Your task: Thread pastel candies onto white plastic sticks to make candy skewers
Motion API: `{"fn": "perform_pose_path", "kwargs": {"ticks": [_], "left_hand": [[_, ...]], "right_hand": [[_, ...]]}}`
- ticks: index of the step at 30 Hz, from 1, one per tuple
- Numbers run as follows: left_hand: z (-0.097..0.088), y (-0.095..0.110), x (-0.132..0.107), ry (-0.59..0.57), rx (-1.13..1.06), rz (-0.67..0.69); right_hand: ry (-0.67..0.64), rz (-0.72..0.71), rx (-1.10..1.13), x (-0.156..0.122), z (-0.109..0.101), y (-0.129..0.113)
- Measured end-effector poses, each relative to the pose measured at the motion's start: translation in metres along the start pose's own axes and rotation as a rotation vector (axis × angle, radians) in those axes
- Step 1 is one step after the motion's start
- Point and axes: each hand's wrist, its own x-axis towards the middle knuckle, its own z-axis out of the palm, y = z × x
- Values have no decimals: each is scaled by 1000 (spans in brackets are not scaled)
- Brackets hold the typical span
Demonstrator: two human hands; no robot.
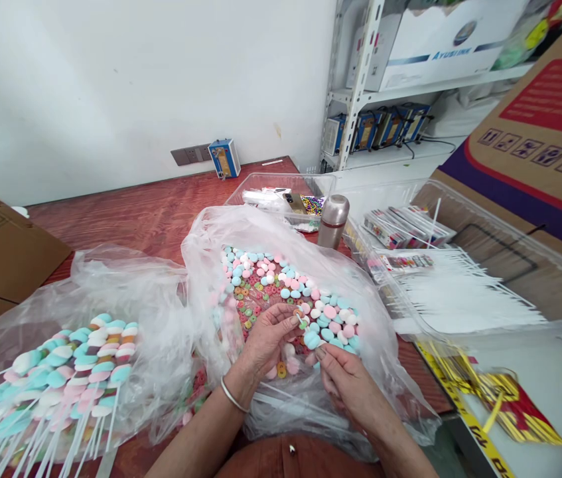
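My left hand [271, 335], with a pale bangle on the wrist, pinches small ring-shaped candies [302, 324] in orange and green. Just to its right, my right hand [343, 375] has thumb and forefinger closed on the end of a thin white stick [322, 344]. A blue round candy [312, 340] sits by those fingertips; whether the stick runs through it is hard to make out. Beneath both hands lies an open clear plastic bag [281, 229] holding pink, white and blue round candies [333, 318] and red, green and yellow rings [255, 295].
Finished candy skewers [76, 372] lie on another plastic bag at left, beside a cardboard box [2, 245]. A metal flask [333, 222] and clear bin [285, 179] stand behind. At right, a larger clear bin [549, 292] holds white sticks [464, 292]; yellow-red packaging [514, 405] lies below.
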Motion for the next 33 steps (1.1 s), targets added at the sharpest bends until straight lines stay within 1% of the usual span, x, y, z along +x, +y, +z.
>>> {"fn": "perform_pose_path", "kwargs": {"ticks": [2,4,6,8,10,12,14,16,19,22,24,27,30,32,33], "left_hand": [[2,1,0,8,51,47],[3,1,-2,13,146,89],[3,-1,-4,13,231,125],[5,-3,-6,8,243,134],[8,-5,-8,36,173,128],[13,-5,-9,78,73,110],[18,-5,-11,94,-4,72],[22,-5,-12,76,-45,1],[25,-9,-13,51,-83,-96],[25,-14,-14,36,-80,-153],[26,-16,-14,41,-53,-169],[26,-14,-13,55,3,-157],[23,-8,-9,59,66,-132],[19,-3,-4,43,119,-110],[17,1,0,47,154,-89]], "right_hand": [[13,19,8,0,1,1],[24,32,2,0,1,1],[40,19,-48,1,2,1],[73,-67,-181,2,1,0],[130,-210,-392,2,0,-2],[205,-311,-611,1,-2,-4],[298,-318,-766,-1,-4,-5],[392,-309,-872,-4,-5,-4],[466,-405,-1025,-9,-6,0],[479,-479,-1196,-11,-4,5],[494,-482,-1301,-10,-1,6],[499,-479,-1420,-3,7,2],[475,-432,-1492,7,11,-12],[423,-420,-1442,16,5,-28],[389,-437,-1379,21,-2,-37]]}}
